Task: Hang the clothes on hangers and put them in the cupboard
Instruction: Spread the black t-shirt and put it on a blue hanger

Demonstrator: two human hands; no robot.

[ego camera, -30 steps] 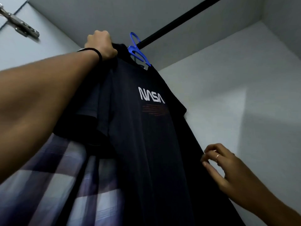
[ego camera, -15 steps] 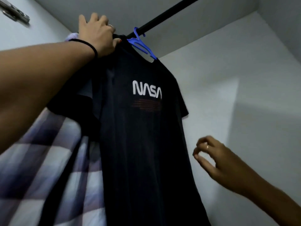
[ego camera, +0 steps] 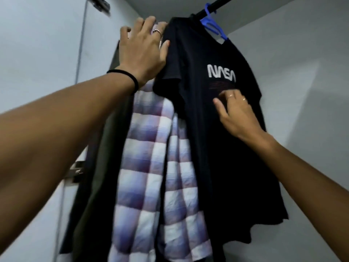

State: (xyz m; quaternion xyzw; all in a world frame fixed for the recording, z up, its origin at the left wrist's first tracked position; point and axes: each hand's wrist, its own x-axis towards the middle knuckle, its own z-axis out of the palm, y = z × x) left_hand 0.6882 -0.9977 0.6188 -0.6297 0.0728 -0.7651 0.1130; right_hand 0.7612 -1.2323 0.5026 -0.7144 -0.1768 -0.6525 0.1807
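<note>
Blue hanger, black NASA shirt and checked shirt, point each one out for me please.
blue hanger (ego camera: pixel 213 25), head view, on its sloping arm just below the rail.
black NASA shirt (ego camera: pixel 217 157), head view, on the plain front below the logo.
checked shirt (ego camera: pixel 149 157), head view, on its front panel.

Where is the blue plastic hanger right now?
In the head view, the blue plastic hanger is at the upper right, hooked over the black cupboard rail, inside the neck of the black NASA T-shirt, right of the purple-and-white checked shirt.
</note>
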